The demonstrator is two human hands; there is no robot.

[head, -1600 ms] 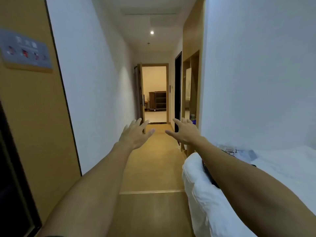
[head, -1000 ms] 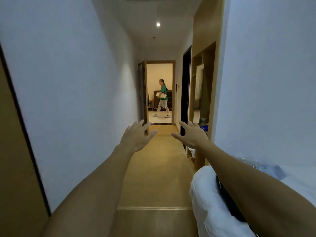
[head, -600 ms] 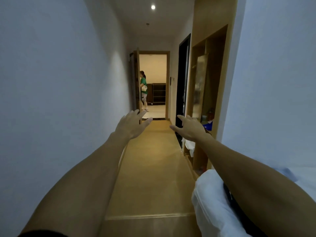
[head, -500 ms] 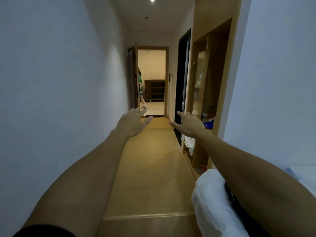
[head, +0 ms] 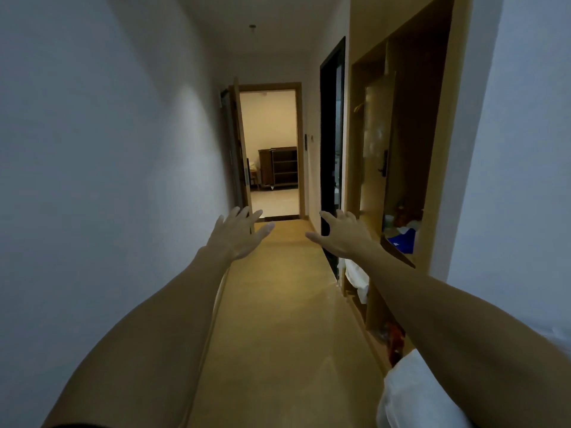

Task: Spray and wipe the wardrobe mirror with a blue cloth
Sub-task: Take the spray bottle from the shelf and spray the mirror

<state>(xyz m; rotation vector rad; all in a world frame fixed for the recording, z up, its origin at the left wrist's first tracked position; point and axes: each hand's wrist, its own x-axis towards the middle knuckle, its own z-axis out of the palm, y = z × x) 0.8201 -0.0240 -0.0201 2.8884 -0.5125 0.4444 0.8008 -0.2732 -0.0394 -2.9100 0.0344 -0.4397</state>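
From the head camera, both bare arms stretch forward along a narrow corridor with a tan floor (head: pixel 278 304). The left hand (head: pixel 236 234) is spread flat, fingers apart, holding nothing; it hangs in the air near the white wall (head: pixel 92 165) on that side. The right hand (head: pixel 343 234) is likewise spread and empty, palm down, fingers slightly curled, level with the left and a little apart from it.

On the right side of the corridor stands an open wooden wardrobe (head: pixel 438 149). Inside it a tall mirror (head: pixel 375 156) leans or hangs upright — its surface looks hazy and reflects a dark door handle. Lower down, on a shelf within the wardrobe, lies the blue cloth (head: pixel 403 242), just beyond the right wrist and not touched by either hand. Other small items beside it are too blurred to name.

A white bundle of bedding (head: pixel 411 400) sits at the lower right corner under the right forearm. At the corridor's far end an open doorway (head: pixel 268 149) shows a lit room with a dark shelf unit (head: pixel 279 168).
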